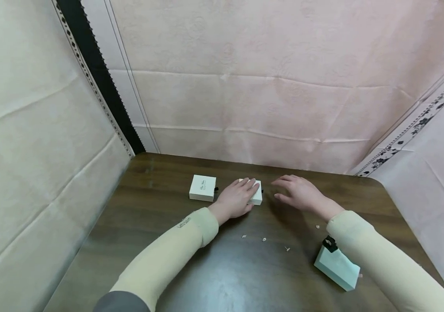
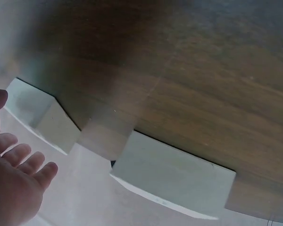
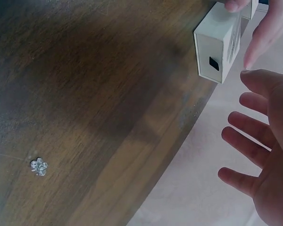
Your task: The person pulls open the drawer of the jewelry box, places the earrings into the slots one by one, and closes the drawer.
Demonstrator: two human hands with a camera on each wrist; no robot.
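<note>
My left hand [image 1: 234,200] lies over a small white box [image 1: 257,199], its fingers extended across the top. In the right wrist view the left thumb touches the side of this white box [image 3: 211,44], and a black tab [image 3: 214,63] shows on its end. To the right of it, my right hand [image 1: 299,193] hovers above the table, fingers spread and holding nothing. A second white box [image 1: 202,187] with dark lettering sits left of the left hand; its side shows in the left wrist view [image 2: 174,174].
A mint-green box [image 1: 338,268] with a black piece [image 1: 329,243] at its end lies by the right forearm. Several tiny pieces, including a sparkling flower-shaped one [image 3: 38,166], are scattered on the brown wooden table [image 1: 214,277]. Pale cloth [image 1: 245,104] hangs behind the table.
</note>
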